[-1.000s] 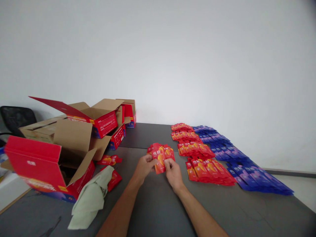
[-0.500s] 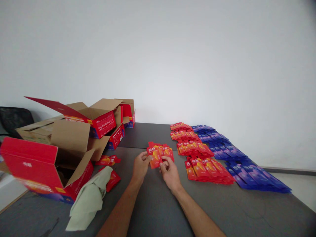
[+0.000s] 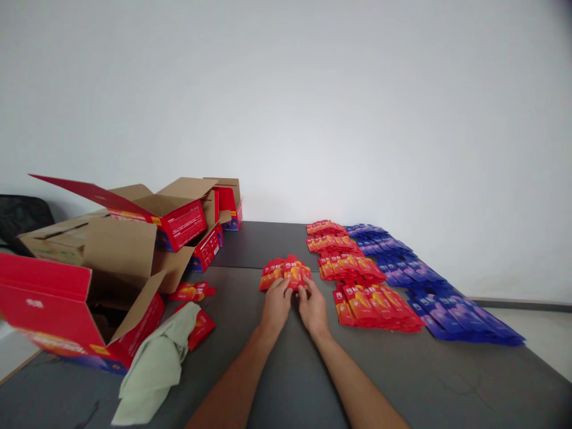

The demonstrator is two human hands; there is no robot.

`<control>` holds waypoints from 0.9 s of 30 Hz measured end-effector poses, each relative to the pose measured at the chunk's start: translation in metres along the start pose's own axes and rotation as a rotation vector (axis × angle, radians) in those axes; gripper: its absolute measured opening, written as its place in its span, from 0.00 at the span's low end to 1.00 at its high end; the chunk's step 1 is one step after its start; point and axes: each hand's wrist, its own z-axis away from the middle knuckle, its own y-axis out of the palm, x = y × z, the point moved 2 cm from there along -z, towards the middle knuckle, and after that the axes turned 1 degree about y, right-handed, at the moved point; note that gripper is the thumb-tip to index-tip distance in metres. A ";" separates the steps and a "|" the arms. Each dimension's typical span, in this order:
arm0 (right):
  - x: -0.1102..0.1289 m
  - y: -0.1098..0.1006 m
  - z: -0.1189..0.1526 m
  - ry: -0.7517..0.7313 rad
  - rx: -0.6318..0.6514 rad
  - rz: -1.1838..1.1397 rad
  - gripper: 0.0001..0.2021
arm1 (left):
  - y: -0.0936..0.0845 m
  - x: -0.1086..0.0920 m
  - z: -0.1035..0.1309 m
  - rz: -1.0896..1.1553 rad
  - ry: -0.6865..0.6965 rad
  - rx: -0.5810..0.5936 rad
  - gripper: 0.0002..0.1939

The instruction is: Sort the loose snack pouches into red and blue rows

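Note:
In the middle of the dark table, a small fan of red packets (image 3: 292,271) with orange pictures lies between my hands, several overlapping. My left hand (image 3: 276,305) pinches the lower edge of the packets near the centre. Close beside it, my right hand (image 3: 312,307) grips their lower right corner with thumb and fingers. Fingertips of both hands are partly hidden against the packets. To the right of them, rows of fanned red packets (image 3: 375,305) lie on the table, alongside rows of blue packets (image 3: 460,313).
Open red cartons (image 3: 49,298) crowd the left side, flaps spread, with another open carton (image 3: 183,223) behind. A pale green cloth (image 3: 156,363) rests before the near carton, by loose red packets (image 3: 192,291). A white wall (image 3: 286,119) stands behind the table (image 3: 277,244).
My left hand has moved right from the left edge of the packets to their lower edge, nearer my right hand. The packets now spread wider to the left. My view has shifted slightly.

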 end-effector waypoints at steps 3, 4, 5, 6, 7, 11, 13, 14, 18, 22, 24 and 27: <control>-0.002 0.001 -0.002 -0.074 0.000 0.161 0.22 | 0.000 0.001 -0.001 -0.123 0.013 0.018 0.18; -0.002 0.002 -0.002 -0.101 0.003 0.196 0.22 | -0.001 0.000 -0.001 -0.164 0.015 0.027 0.19; -0.001 0.003 -0.002 -0.130 0.009 0.221 0.21 | -0.002 -0.001 -0.001 -0.204 0.018 0.037 0.19; -0.001 0.003 -0.001 -0.158 0.014 0.239 0.21 | -0.004 -0.003 -0.001 -0.239 0.022 0.047 0.19; 0.000 0.004 -0.001 -0.182 0.016 0.253 0.21 | -0.005 -0.005 -0.001 -0.270 0.026 0.059 0.20; -0.002 0.003 -0.002 -0.237 0.026 0.306 0.19 | -0.008 -0.012 0.000 -0.349 0.009 0.107 0.22; -0.005 0.001 -0.004 -0.253 0.019 0.345 0.18 | -0.006 -0.014 0.001 -0.387 -0.016 0.122 0.23; -0.007 0.000 -0.005 -0.259 0.014 0.366 0.18 | -0.005 -0.014 0.002 -0.408 -0.029 0.126 0.23; -0.011 -0.003 -0.008 -0.279 0.006 0.475 0.18 | 0.000 -0.013 0.006 -0.481 -0.060 0.146 0.24; -0.009 -0.004 -0.007 -0.248 -0.033 0.624 0.17 | 0.002 -0.010 0.009 -0.520 -0.069 0.162 0.25; -0.007 -0.004 -0.004 -0.208 -0.057 0.667 0.17 | 0.002 -0.009 0.010 -0.528 -0.081 0.167 0.26; -0.005 -0.003 -0.001 -0.181 -0.035 0.689 0.19 | 0.002 -0.009 0.011 -0.528 -0.092 0.179 0.27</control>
